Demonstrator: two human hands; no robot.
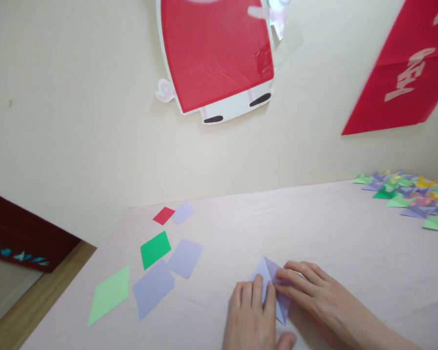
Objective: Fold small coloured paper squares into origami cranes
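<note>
A partly folded lilac paper [272, 284] lies on the pale pink table [314, 228] near its front edge. My left hand [250, 318] rests on the paper's left side, fingers together and flat, pressing it down. My right hand [314, 291] comes in from the right, its fingertips pressing on the paper's folded middle. Neither hand lifts the paper off the table.
Flat paper squares lie to the left: light green [109, 294], two lilac [153, 287] [185, 257], green [155, 249], red [164, 215], small lilac [183, 212]. A pile of several folded paper shapes [412, 197] sits at the far right. The wall behind carries red posters [215, 53].
</note>
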